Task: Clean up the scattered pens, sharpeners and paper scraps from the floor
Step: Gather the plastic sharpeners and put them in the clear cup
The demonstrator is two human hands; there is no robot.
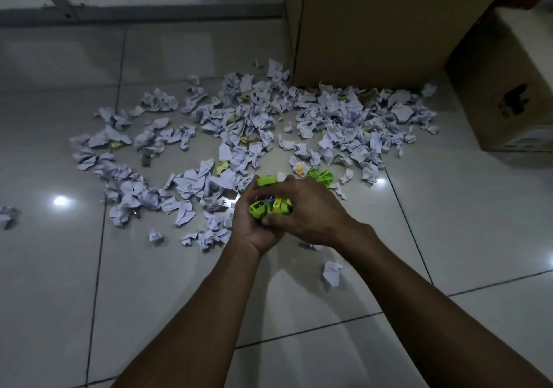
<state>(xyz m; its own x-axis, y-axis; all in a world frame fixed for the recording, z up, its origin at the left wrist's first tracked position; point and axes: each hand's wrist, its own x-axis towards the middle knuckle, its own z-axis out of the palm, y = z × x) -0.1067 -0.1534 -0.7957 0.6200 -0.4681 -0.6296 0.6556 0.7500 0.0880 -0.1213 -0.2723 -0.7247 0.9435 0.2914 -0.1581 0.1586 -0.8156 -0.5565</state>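
Both my hands meet over the tiled floor at the middle of the view. My left hand (250,226) cups a bunch of green sharpeners (270,206), its fingers curled under them. My right hand (308,208) lies over the same bunch from the right and grips it. One green sharpener (266,180) sticks out above my fingers. More green sharpeners (321,175) lie on the floor just beyond my right hand. Crumpled white paper scraps (254,118) spread widely across the tiles behind my hands. A single scrap (331,272) lies near my right forearm.
A tall cardboard box (374,28) stands behind the scraps, and a second box (508,82) sits at the right. A grey metal frame (134,13) runs along the floor at the back left. A stray scrap (7,215) lies at the far left.
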